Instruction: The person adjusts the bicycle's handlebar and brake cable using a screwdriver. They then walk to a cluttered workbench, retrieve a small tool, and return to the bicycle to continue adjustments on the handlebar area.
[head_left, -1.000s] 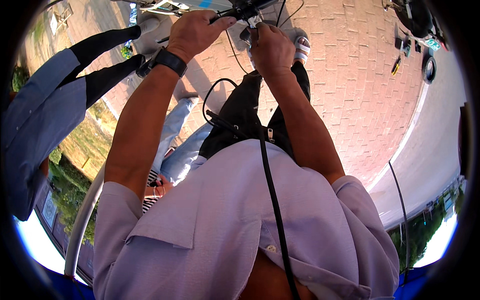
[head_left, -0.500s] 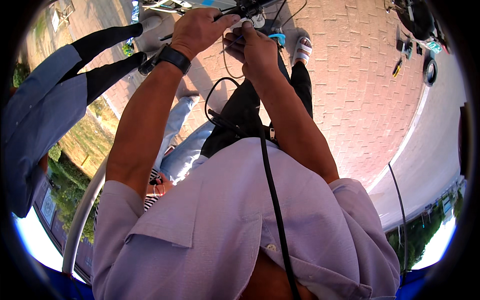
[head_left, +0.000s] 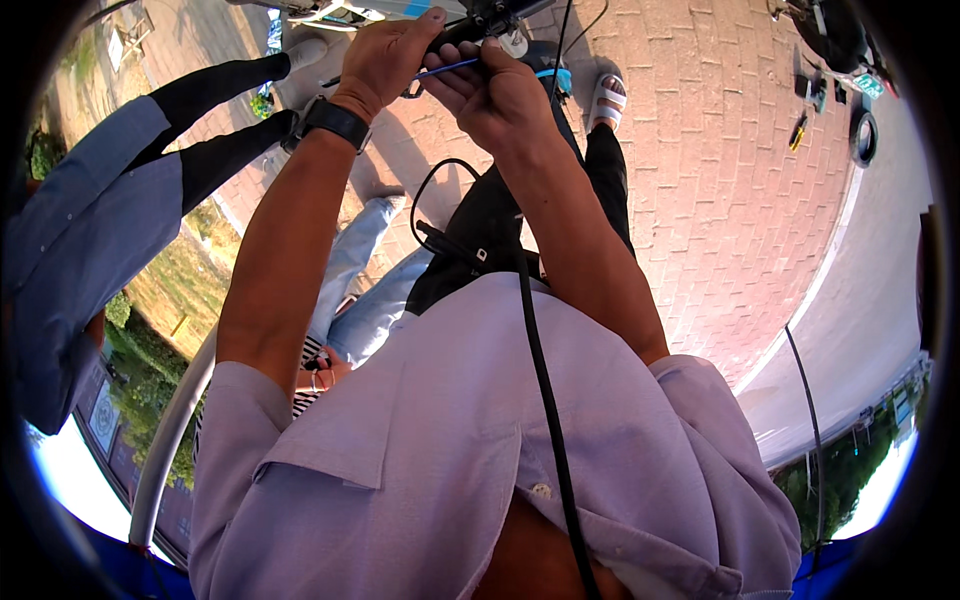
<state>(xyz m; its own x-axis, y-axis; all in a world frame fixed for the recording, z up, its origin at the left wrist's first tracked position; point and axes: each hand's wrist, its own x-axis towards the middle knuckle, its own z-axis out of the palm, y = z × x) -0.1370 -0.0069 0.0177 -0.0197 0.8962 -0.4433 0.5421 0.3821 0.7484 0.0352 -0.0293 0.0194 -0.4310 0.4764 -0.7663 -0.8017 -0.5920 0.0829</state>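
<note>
At the top centre, my left hand [head_left: 383, 62], with a black watch on its wrist, is closed round a black handlebar [head_left: 455, 36]. Its thumb lies along the bar. Just right of it my right hand [head_left: 508, 98] is turned partly palm up, pinching a thin blue rod [head_left: 447, 68] between thumb and fingers. The rod points left toward my left hand, below the bar. What kind of piece it is cannot be made out. A black clamp [head_left: 490, 14] sits on the bar beyond my right fingertips.
A person in dark trousers [head_left: 235, 140] stands at the left; another in light jeans [head_left: 360, 265] is close by. A sandalled foot [head_left: 607, 100] rests on the brick paving [head_left: 720, 180]. At the far right lie a small tyre [head_left: 863, 138] and a yellow-handled tool [head_left: 798, 132]. A black cable [head_left: 545, 390] hangs down my shirt.
My right hand has shifted slightly left and rolled palm up; the blue rod now lies nearly level, where it slanted down before. My left hand has moved slightly up and left.
</note>
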